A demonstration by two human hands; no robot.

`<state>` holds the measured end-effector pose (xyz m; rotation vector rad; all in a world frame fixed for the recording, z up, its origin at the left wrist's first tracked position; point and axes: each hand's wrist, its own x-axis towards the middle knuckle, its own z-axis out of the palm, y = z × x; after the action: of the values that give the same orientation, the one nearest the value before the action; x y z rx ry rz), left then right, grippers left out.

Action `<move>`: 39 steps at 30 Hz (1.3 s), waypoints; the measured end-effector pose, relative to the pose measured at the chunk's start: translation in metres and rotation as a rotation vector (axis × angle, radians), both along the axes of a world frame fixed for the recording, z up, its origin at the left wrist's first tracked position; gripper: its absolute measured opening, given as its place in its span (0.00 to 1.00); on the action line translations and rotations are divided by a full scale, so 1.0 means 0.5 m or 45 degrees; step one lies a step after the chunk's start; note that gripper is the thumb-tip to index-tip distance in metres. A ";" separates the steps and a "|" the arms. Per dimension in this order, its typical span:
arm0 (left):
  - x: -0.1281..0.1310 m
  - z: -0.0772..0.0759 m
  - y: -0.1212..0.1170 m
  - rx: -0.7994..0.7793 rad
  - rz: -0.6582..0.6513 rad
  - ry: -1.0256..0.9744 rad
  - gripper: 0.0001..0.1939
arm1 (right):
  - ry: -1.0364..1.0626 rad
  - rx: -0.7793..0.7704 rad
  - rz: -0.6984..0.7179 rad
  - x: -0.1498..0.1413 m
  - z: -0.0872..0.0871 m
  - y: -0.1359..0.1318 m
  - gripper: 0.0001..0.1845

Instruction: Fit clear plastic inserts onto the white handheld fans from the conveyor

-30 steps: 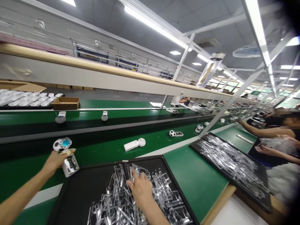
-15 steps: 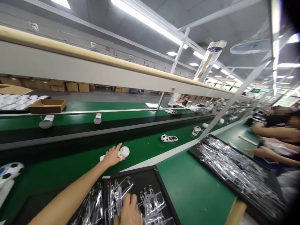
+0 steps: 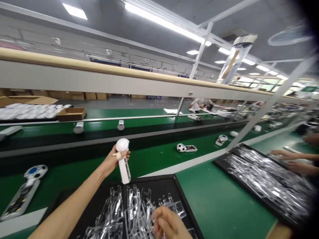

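Observation:
My left hand (image 3: 117, 159) is closed around the neck of a white handheld device with a round head (image 3: 123, 145). Its long handle (image 3: 124, 171) hangs down, above the back edge of a black tray (image 3: 154, 181). Several clear plastic parts (image 3: 137, 205) lie heaped in that tray. Low over them, at the tray's right side, is my right hand (image 3: 168, 220), with its fingers curled together. Whatever it may hold is hidden or blurred.
On the green belt lie an opened device with a football-patterned head (image 3: 186, 148) and a larger one at left (image 3: 22, 196). A second black tray of clear parts (image 3: 264, 182) stands at right, near a co-worker's hands (image 3: 294, 159). A slanted white post (image 3: 269, 103) rises beside it.
My left hand has lifted the white device off the belt and turned it head-up. My right hand has moved right across the clear parts. The view has shifted a little left.

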<state>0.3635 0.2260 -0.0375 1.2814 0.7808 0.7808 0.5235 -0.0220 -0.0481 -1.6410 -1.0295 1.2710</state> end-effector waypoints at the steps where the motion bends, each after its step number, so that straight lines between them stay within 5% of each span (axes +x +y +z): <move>1: -0.026 0.014 -0.026 -0.232 -0.003 -0.299 0.30 | 0.042 0.022 -0.029 -0.018 0.015 0.011 0.19; 3: -0.071 0.032 -0.083 -0.593 -0.012 -0.704 0.29 | 0.022 0.066 -0.113 -0.067 0.047 0.036 0.23; 6: -0.116 0.041 -0.162 -0.829 0.017 -0.945 0.29 | -0.213 0.170 -0.235 -0.161 0.084 0.068 0.25; 12: -0.166 0.055 -0.240 -0.683 -0.004 -1.077 0.26 | -0.972 0.449 -0.195 -0.316 0.075 0.095 0.27; 16: -0.201 0.081 -0.251 -0.560 0.060 -1.023 0.22 | -1.213 0.570 -0.293 -0.371 0.054 0.096 0.29; 23: -0.234 0.122 -0.261 -0.479 0.242 -0.970 0.26 | -0.903 0.434 -0.122 -0.383 0.085 0.052 0.27; 28: -0.254 0.111 -0.282 -0.455 0.192 -0.278 0.25 | -0.927 0.581 0.049 -0.345 0.108 0.053 0.26; 34: -0.259 0.101 -0.296 -0.167 0.533 -0.122 0.17 | -0.557 0.310 -0.318 -0.351 0.090 0.117 0.26; 39: -0.264 0.086 -0.307 -0.058 0.628 -0.128 0.15 | -0.577 0.347 -0.334 -0.370 0.063 0.150 0.30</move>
<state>0.2315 0.0727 0.0057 1.0077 1.0428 1.2043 0.3384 0.0531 -0.0165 -1.8140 -1.1462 0.5689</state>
